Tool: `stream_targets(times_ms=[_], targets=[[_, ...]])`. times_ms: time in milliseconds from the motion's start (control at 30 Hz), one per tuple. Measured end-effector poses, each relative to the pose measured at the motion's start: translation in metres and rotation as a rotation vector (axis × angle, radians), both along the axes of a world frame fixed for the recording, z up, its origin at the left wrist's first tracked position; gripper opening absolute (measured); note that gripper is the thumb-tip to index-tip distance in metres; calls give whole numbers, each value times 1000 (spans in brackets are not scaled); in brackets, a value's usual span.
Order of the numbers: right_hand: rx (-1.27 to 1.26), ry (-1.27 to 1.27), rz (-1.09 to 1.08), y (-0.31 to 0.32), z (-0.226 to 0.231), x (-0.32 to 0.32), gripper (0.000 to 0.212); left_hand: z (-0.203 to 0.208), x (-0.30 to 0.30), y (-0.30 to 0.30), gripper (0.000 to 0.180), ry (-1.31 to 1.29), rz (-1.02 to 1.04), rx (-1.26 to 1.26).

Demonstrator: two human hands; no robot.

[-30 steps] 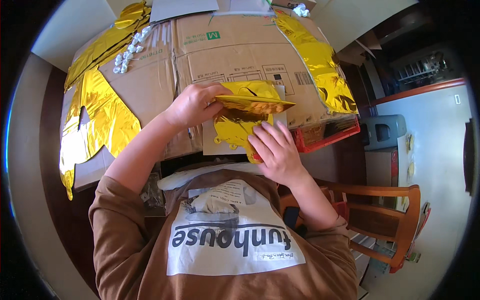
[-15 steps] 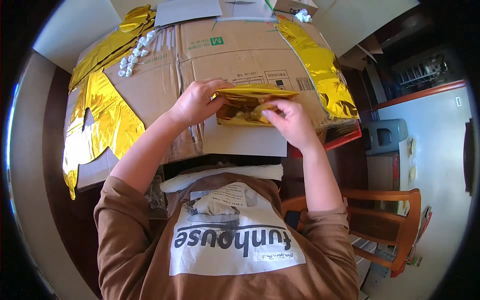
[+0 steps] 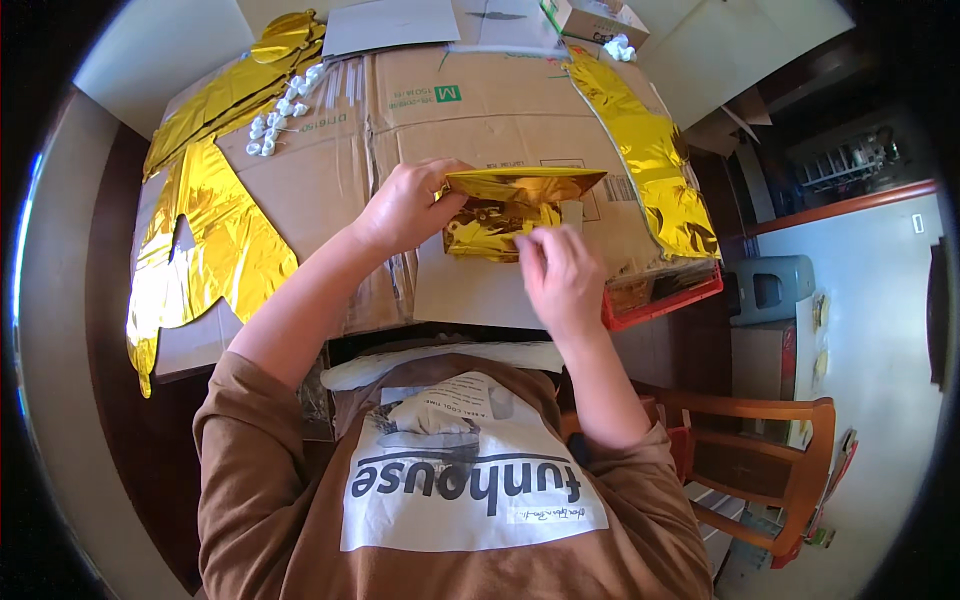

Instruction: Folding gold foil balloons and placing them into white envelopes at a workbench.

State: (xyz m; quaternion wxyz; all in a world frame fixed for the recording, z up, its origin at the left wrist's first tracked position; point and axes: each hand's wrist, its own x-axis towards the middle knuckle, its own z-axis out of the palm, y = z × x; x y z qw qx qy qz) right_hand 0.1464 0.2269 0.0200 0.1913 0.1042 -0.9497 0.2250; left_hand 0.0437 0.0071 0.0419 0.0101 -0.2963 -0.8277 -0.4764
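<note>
My left hand (image 3: 412,205) is closed on the left end of a folded gold foil balloon (image 3: 500,230), which is lifted a little above a white sheet (image 3: 470,298) at the table's near edge. The balloon's upper flap stands up and its shiny inner folds face me. At its lower right edge is my right hand (image 3: 562,280), fingers curled together and slightly blurred. Whether those fingers pinch the foil or anything small cannot be made out. To the left lies a flat gold A-shaped foil balloon (image 3: 238,245), partly over the table edge.
Cardboard (image 3: 420,130) covers the table. More flat gold foil (image 3: 652,160) lies along its right side, and a stack (image 3: 220,95) at the far left beside white knotted bits (image 3: 275,120). A small open box (image 3: 590,18) stands far right. A wooden chair (image 3: 760,450) is at lower right.
My right hand has come down and slightly left, out of the foil's opening to its lower edge. My left hand keeps its hold. The view has shifted slightly.
</note>
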Motion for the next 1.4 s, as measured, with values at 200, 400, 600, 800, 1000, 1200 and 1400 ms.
stream_targets(times_ms=[200, 400, 600, 800, 1000, 1200, 1400], targets=[[173, 151, 202, -17, 2, 8, 33, -1, -2, 1, 28, 30, -15, 13], [194, 80, 214, -17, -6, -3, 36, 2, 1, 1, 28, 38, -10, 12], [72, 73, 223, -13, -7, -7, 42, -12, 12, 1, 26, 131, -1, 68], [-11, 86, 411, -24, 78, 27, 25, -37, 16, -4, 34, 193, -34, 58], [-97, -91, 612, -96, 144, -98, 14, -39, 13, -3, 24, 237, -52, 129], [179, -268, 598, -234, 55, -276, 28, -46, 10, -5, 31, 196, -46, 142], [367, -330, 399, -272, 22, -289, 34, -57, 4, 7, 26, 284, -47, 418]])
